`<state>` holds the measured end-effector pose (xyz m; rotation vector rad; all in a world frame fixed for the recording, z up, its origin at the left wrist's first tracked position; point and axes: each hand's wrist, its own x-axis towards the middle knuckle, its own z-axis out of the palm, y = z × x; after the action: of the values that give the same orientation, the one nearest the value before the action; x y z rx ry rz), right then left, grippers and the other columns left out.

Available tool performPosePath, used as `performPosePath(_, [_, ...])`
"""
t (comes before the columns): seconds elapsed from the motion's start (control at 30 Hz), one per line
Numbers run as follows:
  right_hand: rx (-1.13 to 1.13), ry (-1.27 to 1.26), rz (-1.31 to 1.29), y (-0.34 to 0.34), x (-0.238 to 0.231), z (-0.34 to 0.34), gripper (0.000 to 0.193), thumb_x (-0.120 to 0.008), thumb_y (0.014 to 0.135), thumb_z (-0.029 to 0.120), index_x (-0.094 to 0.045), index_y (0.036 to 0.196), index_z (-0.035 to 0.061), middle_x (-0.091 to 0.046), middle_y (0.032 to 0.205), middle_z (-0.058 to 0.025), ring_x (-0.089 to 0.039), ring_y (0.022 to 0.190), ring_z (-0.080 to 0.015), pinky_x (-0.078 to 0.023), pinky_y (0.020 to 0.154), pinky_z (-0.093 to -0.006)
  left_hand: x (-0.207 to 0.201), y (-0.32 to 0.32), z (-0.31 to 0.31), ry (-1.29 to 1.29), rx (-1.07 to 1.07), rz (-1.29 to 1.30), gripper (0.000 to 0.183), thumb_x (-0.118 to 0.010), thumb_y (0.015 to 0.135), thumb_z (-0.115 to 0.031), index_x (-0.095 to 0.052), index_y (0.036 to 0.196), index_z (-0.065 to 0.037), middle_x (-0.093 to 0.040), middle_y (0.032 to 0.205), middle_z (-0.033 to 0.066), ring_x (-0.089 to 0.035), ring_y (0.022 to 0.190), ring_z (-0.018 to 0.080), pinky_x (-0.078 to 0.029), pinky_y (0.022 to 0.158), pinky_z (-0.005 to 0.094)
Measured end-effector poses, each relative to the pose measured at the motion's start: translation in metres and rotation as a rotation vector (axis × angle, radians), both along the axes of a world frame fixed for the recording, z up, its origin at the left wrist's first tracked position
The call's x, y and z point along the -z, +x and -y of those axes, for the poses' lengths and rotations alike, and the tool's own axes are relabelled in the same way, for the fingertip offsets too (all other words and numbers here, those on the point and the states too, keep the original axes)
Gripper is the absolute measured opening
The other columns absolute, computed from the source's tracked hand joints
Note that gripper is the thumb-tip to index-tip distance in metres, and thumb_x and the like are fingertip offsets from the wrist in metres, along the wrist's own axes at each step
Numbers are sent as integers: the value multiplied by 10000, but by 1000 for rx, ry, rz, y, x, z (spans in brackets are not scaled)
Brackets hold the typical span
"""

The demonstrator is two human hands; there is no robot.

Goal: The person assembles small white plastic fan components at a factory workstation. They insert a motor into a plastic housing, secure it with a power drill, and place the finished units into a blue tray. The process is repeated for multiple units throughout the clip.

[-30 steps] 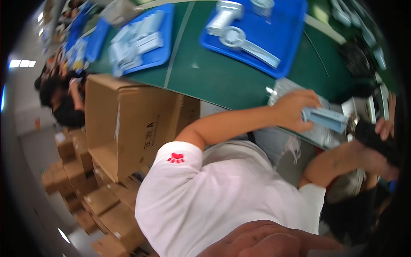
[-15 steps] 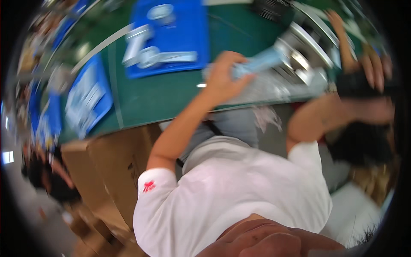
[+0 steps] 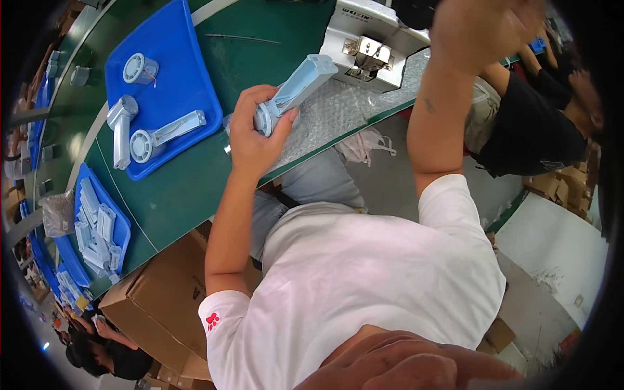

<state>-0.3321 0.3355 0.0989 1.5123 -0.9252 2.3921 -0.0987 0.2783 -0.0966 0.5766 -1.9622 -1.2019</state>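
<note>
My left hand is closed around the round, vented head of a light blue plastic hand-held fan housing. Its long, hollow handle points up and right, inner side showing. Beyond the handle's tip, a shiny metal device sits in a white block-like holder. At the upper right, my right hand is raised over the bench's near edge. Motion smears its fingers and the frame's top cuts off part, so I cannot tell what it holds. Bubble wrap lies beneath the housing.
On the green bench, a blue tray carries three light blue fan parts. Another blue tray is piled with handle pieces. A thin rod lies farther back. A cardboard box stands below; a person in black is at right.
The view has turned, so the bench slants more and looks sharper. My left hand keeps its hold on the fan housing. My right hand has gone from the right side to the top.
</note>
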Motion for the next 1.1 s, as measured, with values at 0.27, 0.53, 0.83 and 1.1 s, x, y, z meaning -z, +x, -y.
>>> performPosePath(0.27, [-182, 157, 261, 39, 6, -26, 523, -535, 1024, 578, -604, 1022, 60, -642, 783, -87, -608, 557, -144, -507, 482, -288, 1, 1, 1, -63, 21, -3, 372, -827, 805, -45, -636, 1125, -32, -666, 1149, 130, -664, 1018, 261, -520, 877, 353])
performPosePath(0.53, [-338, 163, 278, 25, 29, -8, 578, -558, 962, 632, -601, 1057, 63, -630, 833, -92, -595, 615, -157, -495, 530, -300, 7, 3, -1, -120, 30, -45, 400, -824, 820, -36, -611, 1159, -24, -647, 1189, 134, -662, 1042, 244, -523, 896, 351])
performPosePath(0.83, [-414, 177, 299, 15, 40, -3, 659, -584, 892, 694, -599, 1096, 68, -617, 890, -97, -580, 681, -173, -481, 584, -314, 6, 4, -1, -128, 44, -43, 414, -825, 820, -35, -598, 1165, -12, -639, 1195, 140, -664, 1051, 251, -531, 893, 345])
performPosePath(1.1, [-470, 169, 337, 6, 46, -6, 741, -607, 830, 748, -596, 1131, 71, -606, 940, -101, -567, 739, -186, -468, 633, -326, 8, 5, 1, -139, 47, -56, 416, -828, 811, -38, -598, 1156, -18, -639, 1192, 147, -666, 1054, 265, -534, 884, 352])
